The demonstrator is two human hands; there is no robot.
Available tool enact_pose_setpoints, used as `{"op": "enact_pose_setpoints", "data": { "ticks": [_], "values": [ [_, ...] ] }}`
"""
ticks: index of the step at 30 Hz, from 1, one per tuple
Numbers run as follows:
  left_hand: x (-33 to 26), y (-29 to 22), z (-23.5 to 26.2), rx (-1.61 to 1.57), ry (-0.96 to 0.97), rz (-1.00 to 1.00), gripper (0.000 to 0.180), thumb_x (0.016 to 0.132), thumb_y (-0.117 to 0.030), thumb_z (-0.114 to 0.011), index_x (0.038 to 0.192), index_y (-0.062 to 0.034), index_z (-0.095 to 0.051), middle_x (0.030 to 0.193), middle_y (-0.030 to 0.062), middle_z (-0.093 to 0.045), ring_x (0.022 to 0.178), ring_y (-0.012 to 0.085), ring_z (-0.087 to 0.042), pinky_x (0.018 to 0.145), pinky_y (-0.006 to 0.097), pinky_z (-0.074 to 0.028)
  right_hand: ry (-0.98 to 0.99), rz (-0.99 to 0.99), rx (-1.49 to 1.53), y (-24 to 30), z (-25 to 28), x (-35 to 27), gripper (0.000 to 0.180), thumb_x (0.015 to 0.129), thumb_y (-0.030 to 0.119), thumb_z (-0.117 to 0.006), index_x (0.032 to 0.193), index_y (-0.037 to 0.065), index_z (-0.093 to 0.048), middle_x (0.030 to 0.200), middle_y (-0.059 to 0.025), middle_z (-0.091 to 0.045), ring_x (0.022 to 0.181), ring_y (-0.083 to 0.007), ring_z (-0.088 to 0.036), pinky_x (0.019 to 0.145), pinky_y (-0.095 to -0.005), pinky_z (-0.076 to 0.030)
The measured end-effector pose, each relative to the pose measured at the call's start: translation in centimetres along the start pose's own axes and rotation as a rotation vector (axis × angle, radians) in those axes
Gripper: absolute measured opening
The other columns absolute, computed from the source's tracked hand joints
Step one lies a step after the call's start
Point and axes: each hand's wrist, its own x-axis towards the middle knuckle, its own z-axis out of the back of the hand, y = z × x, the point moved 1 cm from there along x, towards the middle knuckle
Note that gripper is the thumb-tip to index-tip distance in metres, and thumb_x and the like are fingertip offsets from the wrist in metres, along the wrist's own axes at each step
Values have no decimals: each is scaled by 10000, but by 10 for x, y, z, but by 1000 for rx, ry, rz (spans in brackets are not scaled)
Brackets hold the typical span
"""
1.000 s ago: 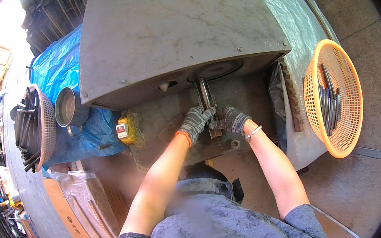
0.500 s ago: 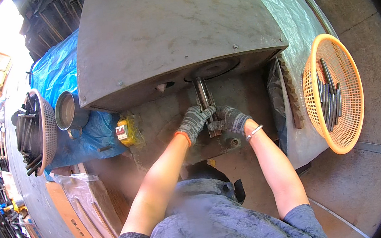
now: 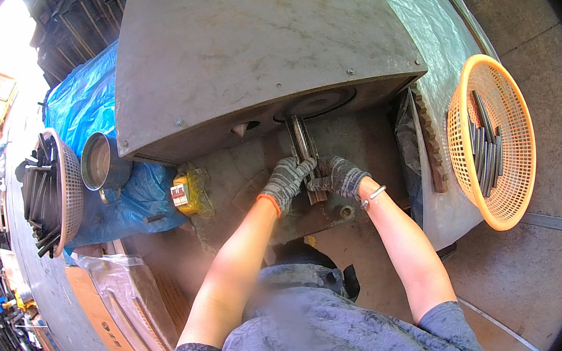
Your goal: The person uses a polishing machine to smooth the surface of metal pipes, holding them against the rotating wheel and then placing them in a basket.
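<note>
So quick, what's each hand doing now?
Left hand: closed on the metal rod.
Right hand: closed on the same metal rod, near its lower end.

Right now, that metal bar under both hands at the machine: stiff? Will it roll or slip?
The bar looks like ribbed metal, so probably stiff and heavy for its size. Its ribs and the knit gloves on the left hand and right hand should limit slipping. If round, it may roll on the flat bed.
</note>
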Motion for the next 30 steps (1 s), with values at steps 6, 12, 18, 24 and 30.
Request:
{"op": "enact_pose_setpoints", "data": {
  "ticks": [6, 12, 18, 24, 30],
  "values": [
    [-3, -3, 4, -99, 50, 35, 398, 788, -412, -729, 811, -44, -579, 707, 55, -531, 607, 168, -486, 545, 342, -434, -65, -98, -302, 34, 1, -8, 464, 735, 311, -772, 1076, 24, -642, 1017, -185, -670, 932, -321, -628, 816, -356, -491],
    [-15, -26, -1, 200, 1, -60, 487, 761, -447, -750, 854, 6, -597, 733, 89, -571, 631, 182, -513, 552, 353, -449, -48, -46, -178, 35, -1, -12, 420, 750, 273, -764, 1076, 36, -646, 1017, -182, -671, 919, -299, -631, 815, -350, -489],
    [-15, -26, -3, 161, -22, 11, 467, 778, -438, -737, 808, -4, -567, 717, 90, -546, 604, 183, -480, 543, 351, -437, 6, 125, 55, 2, 1, -4, 387, 793, 228, -732, 1112, 35, -628, 1036, -178, -672, 917, -267, -631, 833, -348, -482],
    [-22, -25, -4, 48, 16, -72, 415, 826, -412, -689, 792, -18, -564, 711, 76, -530, 585, 184, -477, 527, 347, -425, -48, 41, -91, 11, -3, -8, 435, 789, 299, -730, 1115, 29, -628, 1034, -186, -670, 933, -298, -631, 845, -361, -478],
    [-12, -16, -1, -21, 84, -5, 373, 849, -378, -663, 735, -33, -581, 572, 28, -482, 494, 168, -444, 472, 312, -387, -107, -24, -231, 8, 0, -6, 480, 735, 379, -757, 1056, 35, -659, 991, -197, -671, 896, -342, -631, 812, -381, -486]
  ]
}}
